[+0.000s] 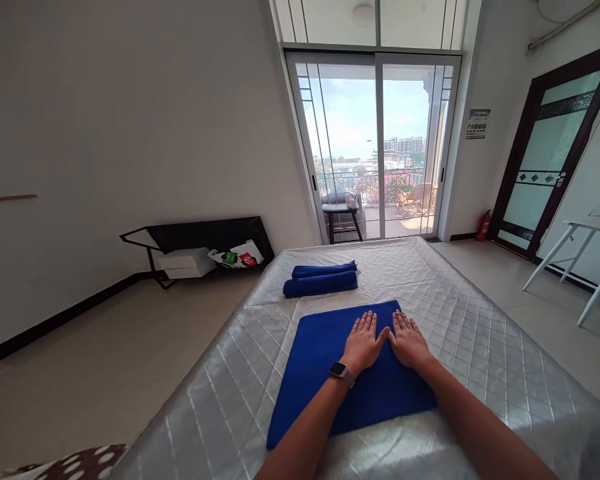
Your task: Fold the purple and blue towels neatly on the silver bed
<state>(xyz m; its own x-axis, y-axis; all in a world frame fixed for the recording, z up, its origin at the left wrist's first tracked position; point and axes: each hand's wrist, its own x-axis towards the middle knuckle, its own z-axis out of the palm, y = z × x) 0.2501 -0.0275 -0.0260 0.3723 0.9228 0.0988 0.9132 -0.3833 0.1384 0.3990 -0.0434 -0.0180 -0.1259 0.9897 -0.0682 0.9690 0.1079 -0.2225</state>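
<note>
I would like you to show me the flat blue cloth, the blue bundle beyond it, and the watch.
Flat blue cloth (316,363): head view, on its bare left part.
Blue bundle (322,285): head view, on its nearer roll.
Watch (338,369): head view, on its dark screen.

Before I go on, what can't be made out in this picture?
Head view, all of it:
Blue cloth: the parts under the left hand, right hand and forearms are covered.
Watch: its dark screen is too small to read.
Wall sign: smallest print too small.
White table: cut off by the right edge.
Spotted fabric: cut off by the bottom edge.
</note>
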